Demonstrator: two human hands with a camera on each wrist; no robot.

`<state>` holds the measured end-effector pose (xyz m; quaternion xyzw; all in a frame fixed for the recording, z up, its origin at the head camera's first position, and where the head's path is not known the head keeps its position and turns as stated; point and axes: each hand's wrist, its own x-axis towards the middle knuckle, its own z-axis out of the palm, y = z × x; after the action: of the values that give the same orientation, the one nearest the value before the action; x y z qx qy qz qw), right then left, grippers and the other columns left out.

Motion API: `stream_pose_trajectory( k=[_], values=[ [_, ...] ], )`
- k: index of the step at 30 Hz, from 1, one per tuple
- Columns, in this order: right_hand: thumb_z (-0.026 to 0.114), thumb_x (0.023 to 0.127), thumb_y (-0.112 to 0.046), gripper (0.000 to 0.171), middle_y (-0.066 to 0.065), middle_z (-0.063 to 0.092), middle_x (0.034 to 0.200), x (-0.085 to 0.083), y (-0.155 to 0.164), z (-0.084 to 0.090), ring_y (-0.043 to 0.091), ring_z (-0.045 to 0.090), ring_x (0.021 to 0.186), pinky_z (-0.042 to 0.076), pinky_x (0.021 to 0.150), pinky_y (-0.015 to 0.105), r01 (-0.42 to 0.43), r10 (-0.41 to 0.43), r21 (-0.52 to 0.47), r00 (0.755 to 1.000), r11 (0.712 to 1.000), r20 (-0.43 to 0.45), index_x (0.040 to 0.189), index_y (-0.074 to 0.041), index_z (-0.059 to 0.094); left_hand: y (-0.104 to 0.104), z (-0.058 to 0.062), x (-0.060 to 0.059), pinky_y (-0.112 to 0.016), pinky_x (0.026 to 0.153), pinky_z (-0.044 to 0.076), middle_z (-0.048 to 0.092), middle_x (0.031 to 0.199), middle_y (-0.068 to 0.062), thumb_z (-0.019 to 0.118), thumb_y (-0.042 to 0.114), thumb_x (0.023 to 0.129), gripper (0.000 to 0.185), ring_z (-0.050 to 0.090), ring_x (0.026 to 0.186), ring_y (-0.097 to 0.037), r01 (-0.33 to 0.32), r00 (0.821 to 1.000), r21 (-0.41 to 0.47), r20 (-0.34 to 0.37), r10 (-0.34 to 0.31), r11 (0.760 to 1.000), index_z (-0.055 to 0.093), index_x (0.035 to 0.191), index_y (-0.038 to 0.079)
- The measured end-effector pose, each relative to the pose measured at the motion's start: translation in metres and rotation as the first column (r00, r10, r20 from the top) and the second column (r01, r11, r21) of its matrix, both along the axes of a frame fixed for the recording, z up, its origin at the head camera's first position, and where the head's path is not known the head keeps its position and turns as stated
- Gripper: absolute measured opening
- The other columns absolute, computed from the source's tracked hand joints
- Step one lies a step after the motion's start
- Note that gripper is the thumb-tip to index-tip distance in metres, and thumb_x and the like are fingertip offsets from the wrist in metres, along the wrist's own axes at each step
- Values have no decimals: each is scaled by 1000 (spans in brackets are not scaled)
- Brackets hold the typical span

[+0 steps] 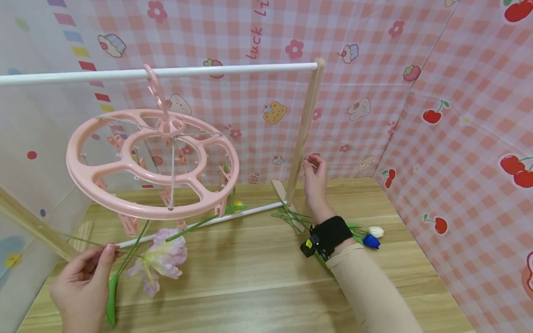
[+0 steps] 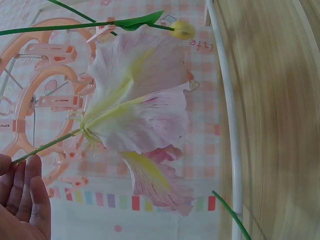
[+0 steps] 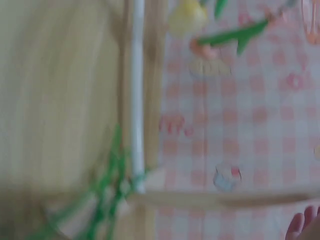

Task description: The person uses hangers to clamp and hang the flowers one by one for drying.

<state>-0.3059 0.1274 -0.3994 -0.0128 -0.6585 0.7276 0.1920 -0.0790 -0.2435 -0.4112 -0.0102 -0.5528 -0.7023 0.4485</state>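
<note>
My left hand (image 1: 104, 253) pinches the thin green stem of a large pink-and-white artificial flower (image 1: 161, 259) low at the front left, under a round pink clip hanger (image 1: 151, 162). In the left wrist view the flower (image 2: 140, 115) fills the middle, and my fingers (image 2: 25, 195) lie at its stem end. A yellow-budded stem (image 1: 200, 224) hangs slanted from one of the hanger's clips. My right hand (image 1: 314, 173) is raised beside the wooden upright post (image 1: 306, 125), fingers loosely curled and holding nothing. The right wrist view is blurred and shows only fingertips (image 3: 300, 225).
The hanger hooks over a white rod (image 1: 233, 68) that spans the rack. A lower white rail (image 1: 250, 212) runs along the wooden table (image 1: 258, 282). Loose green stems (image 1: 291, 217) with a white bud (image 1: 376, 231) and a blue bud (image 1: 370, 241) lie by my right wrist. Patterned cloth walls enclose the back and right.
</note>
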Motion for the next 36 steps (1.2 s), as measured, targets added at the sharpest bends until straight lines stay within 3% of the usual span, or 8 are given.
stream_pose_trajectory(
  k=[3,9,16,19,22,25,31,36],
  values=[
    [47,93,0,22,9,50,110,20,-10,-13,24,49,104,43,85,22,-8,6,-56,999,998,-47,115,3,44,1,0,0,-17,59,56,72,76,-10,60,-21,79,8,69,63,-13,15,1000,16,-10,-15,1000,56,83,-27],
    [51,88,7,26,10,51,107,66,-33,-29,22,50,99,45,78,18,-183,183,10,982,983,-39,113,5,45,1,0,0,-17,60,56,71,76,-9,59,-21,80,12,69,64,-13,20,1000,-4,4,-20,1000,55,90,-27],
    [55,85,11,27,24,51,106,103,-59,-26,15,52,91,46,76,20,-405,427,187,898,895,-103,111,7,46,2,0,-1,-20,63,57,69,81,-13,54,-26,78,19,69,67,-16,102,991,31,-84,-99,994,55,96,-19],
    [56,85,11,24,23,51,104,116,-67,-19,22,53,91,47,74,26,-471,542,337,825,815,-158,108,5,49,4,0,-1,-21,63,58,68,82,-14,53,-28,78,19,69,68,-17,125,987,51,-106,-119,991,55,94,-19],
    [58,86,9,23,21,52,103,127,-72,-8,30,53,90,50,71,37,-494,640,482,741,724,-202,106,3,52,5,1,0,-20,62,57,69,79,-12,55,-23,80,13,69,66,-16,78,996,43,-51,-75,996,57,92,-17],
    [58,86,7,21,17,56,101,132,-77,-4,29,54,91,50,72,38,-499,701,571,684,652,-202,106,2,54,5,2,0,-19,61,57,70,76,-10,58,-18,83,9,69,65,-15,32,999,20,5,-32,999,57,91,-18],
    [59,90,-8,27,4,63,114,124,-87,-22,12,56,108,50,91,27,-475,783,751,615,459,-90,117,-9,60,7,2,1,-17,62,57,71,76,-7,59,-16,83,7,69,67,-12,6,999,-13,39,-5,1000,58,89,-18],
    [54,97,-28,45,3,48,141,123,-102,-21,13,41,133,34,113,31,-460,811,840,584,287,43,138,-13,44,10,2,3,-16,63,57,71,78,-7,58,-18,82,6,69,68,-12,19,998,-12,53,-18,1000,57,89,-17]
  ],
)
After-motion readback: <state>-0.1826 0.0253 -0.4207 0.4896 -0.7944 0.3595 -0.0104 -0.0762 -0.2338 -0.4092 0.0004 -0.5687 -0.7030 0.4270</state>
